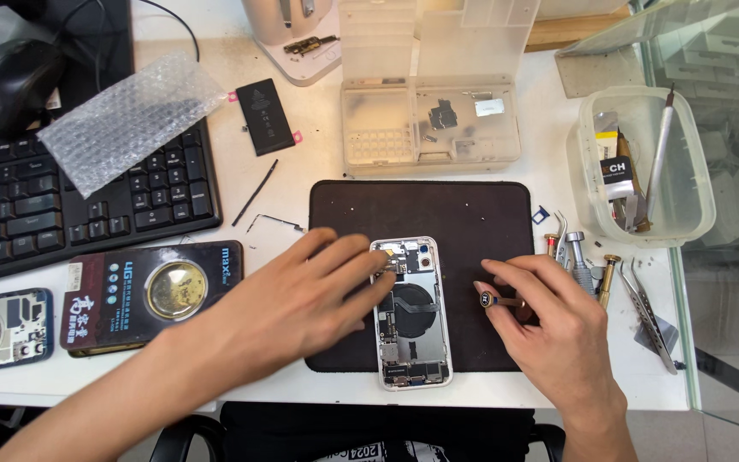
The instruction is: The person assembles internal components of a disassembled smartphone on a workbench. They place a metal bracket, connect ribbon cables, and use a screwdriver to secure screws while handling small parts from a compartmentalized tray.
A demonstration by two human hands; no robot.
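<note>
**Open phone on the dark mat, both hands at work**

White tabletop (250, 184) fills my view, and a dark brown mat (472, 222) lies at its middle; I place everything else from that mat. On the mat's lower middle lies an opened phone (412, 342), back off, its inner parts and a round black coil showing, its lower end reaching past the mat's near edge.

My left hand (301, 299) comes in from the mat's left side, lying flat with fingers spread, the fingertips resting on the phone's upper left edge; it grips nothing that I can see. My right hand (558, 329) sits on the mat's right part, fingers curled and pinched around a small screwdriver (499, 300) whose round dark end points toward the phone, just beside it.

Left of the mat lie a black keyboard (87, 201) with a sheet of bubble wrap (130, 120) on it, a black phone battery (264, 116), and a dark flat package (147, 295). Behind the mat stands a clear plastic parts box (429, 128) with its lid up. Right of the mat are tweezers and small drivers (592, 274), and a clear tub (686, 171) holding tools.
</note>
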